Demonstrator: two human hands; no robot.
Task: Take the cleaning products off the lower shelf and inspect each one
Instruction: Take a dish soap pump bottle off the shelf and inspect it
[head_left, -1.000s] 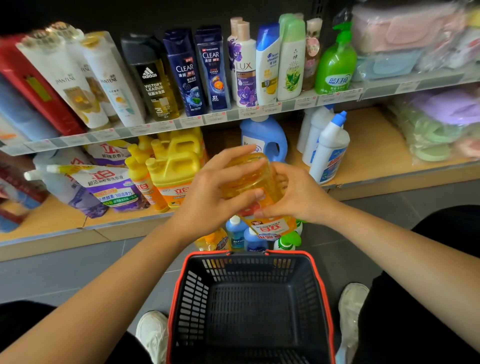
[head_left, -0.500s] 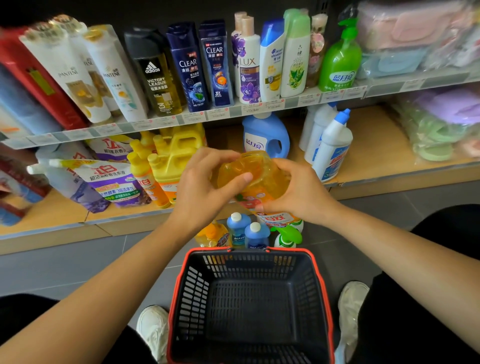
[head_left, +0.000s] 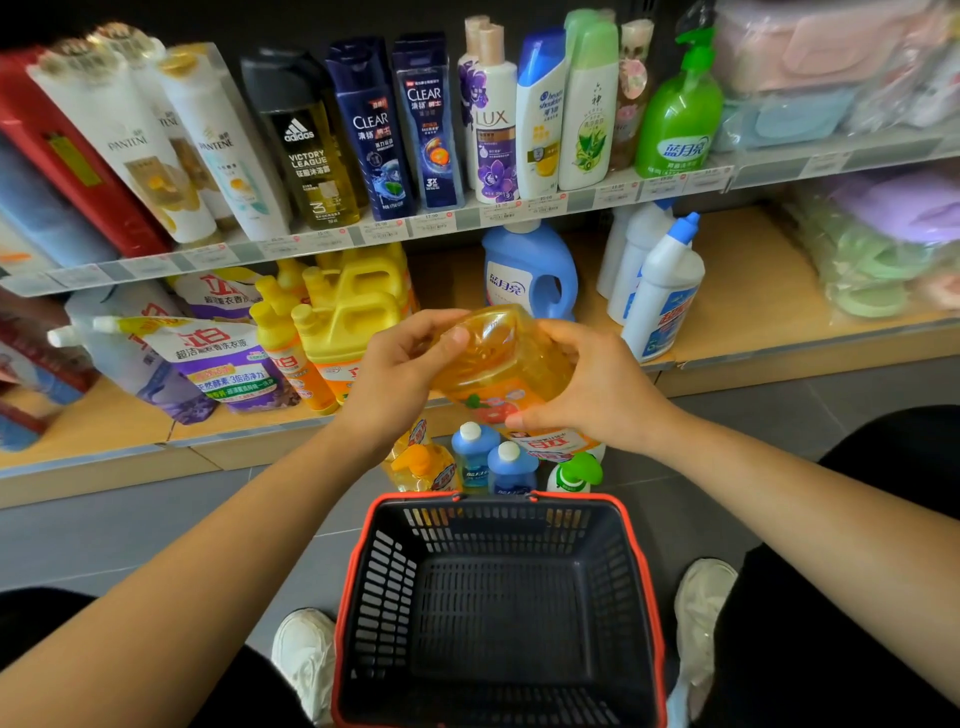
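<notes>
A clear bottle of orange-yellow liquid (head_left: 498, 364) is tipped over in front of the lower shelf (head_left: 748, 306), its base turned up toward me and its labelled lower part hanging below. My left hand (head_left: 395, 379) grips its left side and my right hand (head_left: 592, 389) grips its right side. On the lower shelf stand yellow jugs (head_left: 358, 306), a blue detergent bottle (head_left: 530, 270), white bottles with blue caps (head_left: 660, 291) and refill pouches (head_left: 218, 364).
On the floor behind a black basket with a red rim (head_left: 498, 613) stand an orange pump bottle (head_left: 421, 467), two small blue bottles (head_left: 488, 462) and a white bottle with a green trigger (head_left: 574, 475). Shampoo bottles (head_left: 374, 124) fill the upper shelf. My shoes flank the basket.
Both hands have turned the bottle so its base tilts further up toward me. The grip on both sides has stayed the same.
</notes>
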